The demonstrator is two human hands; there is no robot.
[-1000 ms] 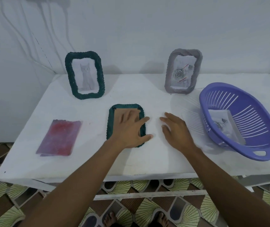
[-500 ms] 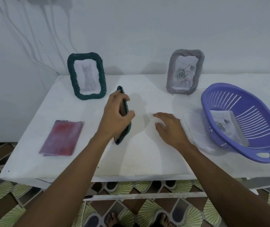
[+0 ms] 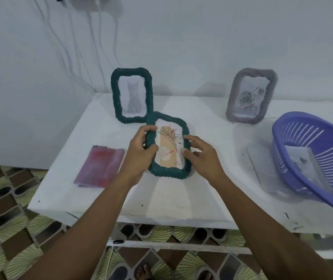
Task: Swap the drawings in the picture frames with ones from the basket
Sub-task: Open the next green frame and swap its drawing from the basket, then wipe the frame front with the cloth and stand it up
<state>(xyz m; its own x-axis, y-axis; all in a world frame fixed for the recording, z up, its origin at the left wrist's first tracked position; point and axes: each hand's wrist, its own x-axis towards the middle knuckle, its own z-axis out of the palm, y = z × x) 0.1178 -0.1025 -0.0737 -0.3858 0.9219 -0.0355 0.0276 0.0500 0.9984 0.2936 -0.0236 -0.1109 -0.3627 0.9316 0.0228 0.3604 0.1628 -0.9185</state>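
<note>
The white table [image 3: 212, 178] fills the middle of the picture, with a pale wall behind it and a patterned floor below. At the right edge, the purple basket [image 3: 311, 158] stands on the table, and papers with drawings [image 3: 301, 162] lie inside it; another sheet [image 3: 262, 170] lies just beside it on the left, partly under its rim. In the centre, the held frame [image 3: 168, 146], dark green, is raised and tilted toward the camera, and its drawing [image 3: 169, 146] shows thin plant lines on a tan strip. The left hand [image 3: 139, 150] grasps the frame's left border, with the fingers curled over the edge and the thumb on the front. The right hand [image 3: 202, 154] is at the right border with the fingers loosely spread; the fingertips touch or nearly touch the edge, I cannot tell which. Behind it, at upper centre-left, the cat frame [image 3: 131, 96], also green, stands against the wall. At upper right, the grey frame [image 3: 251, 96] stands with a rose drawing. At the left, a red cloth [image 3: 101, 165] lies flat on the table.
</note>
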